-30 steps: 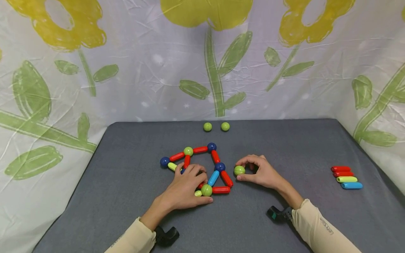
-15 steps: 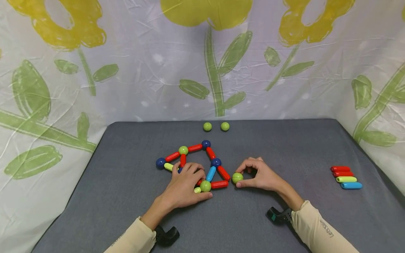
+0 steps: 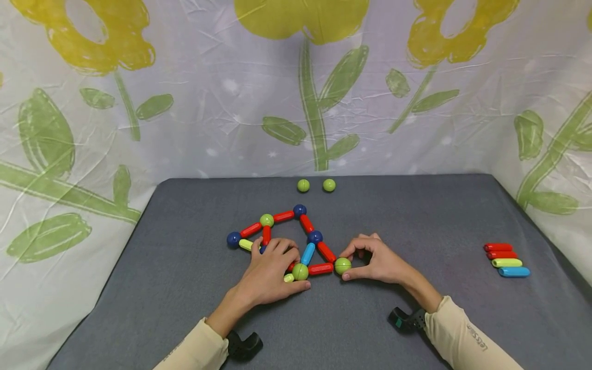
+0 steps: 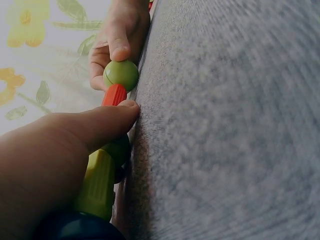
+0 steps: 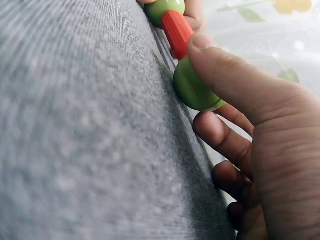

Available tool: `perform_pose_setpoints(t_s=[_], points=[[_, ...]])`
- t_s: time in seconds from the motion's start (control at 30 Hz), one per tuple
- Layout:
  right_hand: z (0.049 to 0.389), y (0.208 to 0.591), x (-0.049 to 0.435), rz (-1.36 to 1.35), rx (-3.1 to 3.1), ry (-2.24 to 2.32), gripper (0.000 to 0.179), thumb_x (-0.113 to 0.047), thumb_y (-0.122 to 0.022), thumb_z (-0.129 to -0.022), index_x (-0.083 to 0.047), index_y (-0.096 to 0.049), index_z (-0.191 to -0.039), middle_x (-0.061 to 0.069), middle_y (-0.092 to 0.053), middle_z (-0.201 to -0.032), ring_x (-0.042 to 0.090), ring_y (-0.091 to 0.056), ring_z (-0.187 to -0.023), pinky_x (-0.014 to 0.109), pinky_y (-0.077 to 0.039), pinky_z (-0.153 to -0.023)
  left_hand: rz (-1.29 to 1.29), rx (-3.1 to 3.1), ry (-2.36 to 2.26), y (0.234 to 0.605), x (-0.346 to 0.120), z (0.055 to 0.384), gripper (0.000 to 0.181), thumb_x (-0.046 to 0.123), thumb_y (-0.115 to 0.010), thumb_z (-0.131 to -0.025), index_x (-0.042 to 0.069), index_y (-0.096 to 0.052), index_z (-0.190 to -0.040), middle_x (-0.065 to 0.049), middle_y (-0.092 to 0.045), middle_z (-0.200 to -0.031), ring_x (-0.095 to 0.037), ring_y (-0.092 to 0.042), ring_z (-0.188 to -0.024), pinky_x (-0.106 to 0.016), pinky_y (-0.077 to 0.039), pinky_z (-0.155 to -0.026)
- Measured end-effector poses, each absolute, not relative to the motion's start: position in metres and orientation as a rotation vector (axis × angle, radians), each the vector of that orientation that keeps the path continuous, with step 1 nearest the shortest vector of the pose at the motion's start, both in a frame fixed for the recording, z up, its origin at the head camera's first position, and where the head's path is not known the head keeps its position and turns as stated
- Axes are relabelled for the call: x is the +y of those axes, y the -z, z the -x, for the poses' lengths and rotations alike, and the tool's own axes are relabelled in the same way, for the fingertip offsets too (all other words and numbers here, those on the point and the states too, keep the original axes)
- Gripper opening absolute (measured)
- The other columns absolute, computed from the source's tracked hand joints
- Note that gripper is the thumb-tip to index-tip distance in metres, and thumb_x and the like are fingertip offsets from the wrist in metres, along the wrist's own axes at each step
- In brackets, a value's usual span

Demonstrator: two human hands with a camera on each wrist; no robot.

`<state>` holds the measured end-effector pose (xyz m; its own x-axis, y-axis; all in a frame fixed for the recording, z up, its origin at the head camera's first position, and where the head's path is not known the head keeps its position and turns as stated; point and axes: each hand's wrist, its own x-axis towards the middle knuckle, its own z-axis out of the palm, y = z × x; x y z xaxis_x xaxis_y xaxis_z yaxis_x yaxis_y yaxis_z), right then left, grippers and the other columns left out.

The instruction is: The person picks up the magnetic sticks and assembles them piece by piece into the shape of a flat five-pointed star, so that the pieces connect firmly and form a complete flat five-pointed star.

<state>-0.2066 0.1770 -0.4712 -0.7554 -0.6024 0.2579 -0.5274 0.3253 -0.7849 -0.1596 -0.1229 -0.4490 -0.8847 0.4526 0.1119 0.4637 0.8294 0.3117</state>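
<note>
A flat frame of magnetic rods and balls (image 3: 284, 216) lies mid-table, with red, blue and yellow-green rods joining navy and green balls. Over its near left part is my left hand (image 3: 268, 277), fingers bent onto the pieces and thumb beside a green ball (image 3: 300, 272); the hand hides part of the frame. My right hand (image 3: 376, 262) pinches another green ball (image 3: 343, 265) between thumb and fingers at the frame's right corner. There, two red rods converge on it. The right wrist view has this ball (image 5: 192, 87) against the end of a red rod (image 5: 177, 32).
Two loose green balls (image 3: 303, 185) sit at the table's back edge. On the right lie two red rods (image 3: 501, 254), a yellow-green rod (image 3: 506, 262) and a blue rod (image 3: 514, 272). Behind the grey table (image 3: 185, 329) hangs a flower-printed cloth (image 3: 208, 103).
My right hand has brought its green ball left and toward me, up to the red rods' ends. The frame has shifted slightly left and away, while my left hand has stayed nearly in place.
</note>
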Motion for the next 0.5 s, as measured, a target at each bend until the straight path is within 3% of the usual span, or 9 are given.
perform_pose_setpoints(t_s=[0.5], points=[[0.2062, 0.4736, 0.1754, 1.078, 2.502, 1.408, 0.034, -0.028, -0.093, -0.072, -0.03, -0.076, -0.101, -0.01, -0.066, -0.089, 0.013, -0.048, -0.076, 0.033, -0.024, -0.077, 0.752, -2.96, 0.531, 0.4514, -0.1236, 0.1602, 0.043, 0.064, -0.075, -0.081, 0.027, -0.061, -0.097, 0.003, -0.058, -0.134, -0.021, -0.049, -0.13, -0.073, -0.015, -0.115]])
